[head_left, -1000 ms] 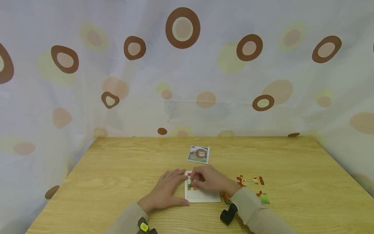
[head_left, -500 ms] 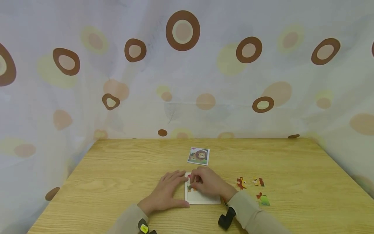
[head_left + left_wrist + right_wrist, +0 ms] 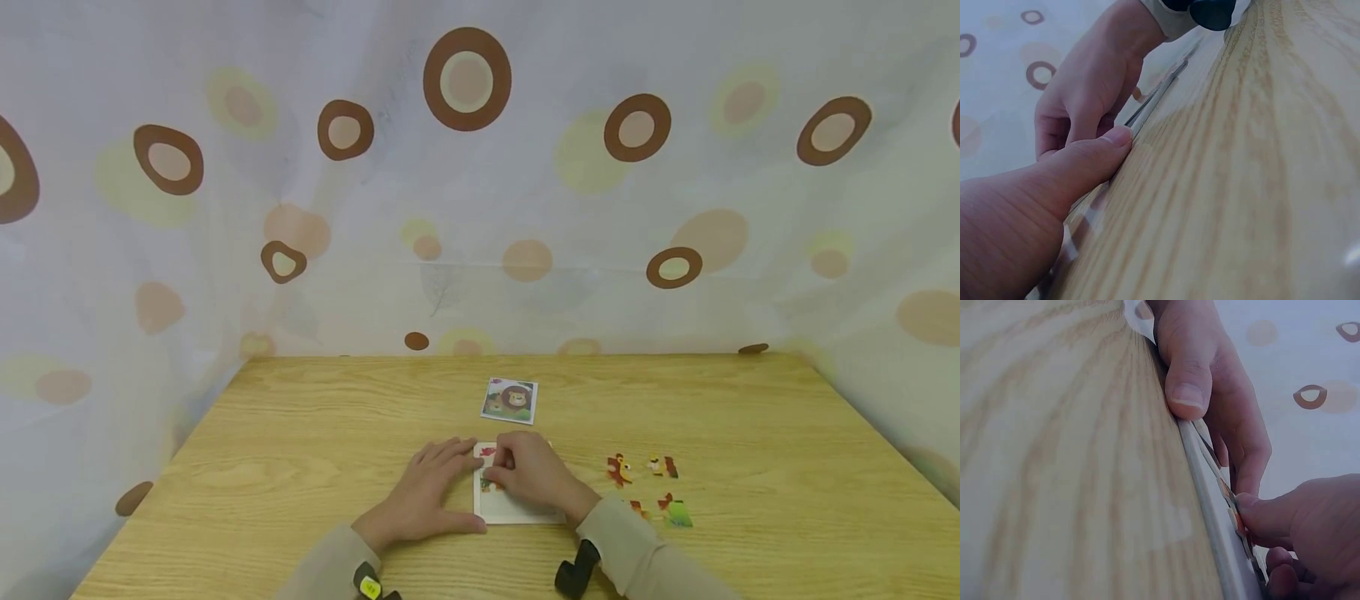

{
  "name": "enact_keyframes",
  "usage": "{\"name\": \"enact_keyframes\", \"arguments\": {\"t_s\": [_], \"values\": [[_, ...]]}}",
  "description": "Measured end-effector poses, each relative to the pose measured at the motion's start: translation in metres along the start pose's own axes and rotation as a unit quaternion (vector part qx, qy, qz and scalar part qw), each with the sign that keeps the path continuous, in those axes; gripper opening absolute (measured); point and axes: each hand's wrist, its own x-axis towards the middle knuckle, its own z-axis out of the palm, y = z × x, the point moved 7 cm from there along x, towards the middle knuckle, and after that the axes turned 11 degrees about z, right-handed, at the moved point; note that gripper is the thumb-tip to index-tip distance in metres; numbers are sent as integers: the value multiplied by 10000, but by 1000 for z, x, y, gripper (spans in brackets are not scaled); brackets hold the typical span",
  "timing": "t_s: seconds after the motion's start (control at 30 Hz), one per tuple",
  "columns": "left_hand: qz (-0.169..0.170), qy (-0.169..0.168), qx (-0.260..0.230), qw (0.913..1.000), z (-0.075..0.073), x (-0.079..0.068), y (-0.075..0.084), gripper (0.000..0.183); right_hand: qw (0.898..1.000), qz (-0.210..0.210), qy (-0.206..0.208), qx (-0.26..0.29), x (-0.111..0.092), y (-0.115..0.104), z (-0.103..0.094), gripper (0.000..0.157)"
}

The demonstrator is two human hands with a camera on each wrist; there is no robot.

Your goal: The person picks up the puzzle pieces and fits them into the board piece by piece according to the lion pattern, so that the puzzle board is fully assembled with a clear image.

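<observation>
A white puzzle board (image 3: 517,510) lies flat on the table, with joined puzzle pieces (image 3: 489,483) at its left side. My left hand (image 3: 423,496) rests beside the board's left edge, fingers and thumb extended. Its thumb (image 3: 1188,394) touches the board's near edge in the right wrist view. Over the board, my right hand (image 3: 534,471) has its fingers curled and pinches a puzzle piece (image 3: 1230,492) at the thumb tip. Most of that piece is hidden by the fingers. The left wrist view shows the right hand (image 3: 1094,81) beyond the left thumb.
Several loose puzzle pieces (image 3: 619,470) lie on the wooden table (image 3: 337,433) right of the board, among them a green one (image 3: 679,512). A lion picture card (image 3: 510,400) lies behind the board. A spotted curtain (image 3: 465,200) encloses the table's back and sides.
My right hand has shifted slightly over the board, uncovering more of the pink picture at its upper left; its forearm has moved left, exposing a loose piece. The left hand stays in place.
</observation>
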Motion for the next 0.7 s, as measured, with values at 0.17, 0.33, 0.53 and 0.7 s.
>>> {"name": "enact_keyframes", "arguments": {"t_s": [0.17, 0.33, 0.53, 0.7], "values": [[-27, -43, -34, 10000, 0, 0, 0, 74, 9993, 356, 112, -77, -2, 1, 1, 28], [-11, -59, 10, 10000, 1, 1, 1, 74, 9979, 573, 203, -241, -4, 1, 0, 31], [-8, -87, 74, 9999, 0, 1, 2, 74, 9956, 756, 387, -385, -5, 0, -2, 32], [-3, -112, 69, 9999, 0, 1, 2, 73, 9923, 1021, 506, -475, -5, 0, -3, 33]]}}
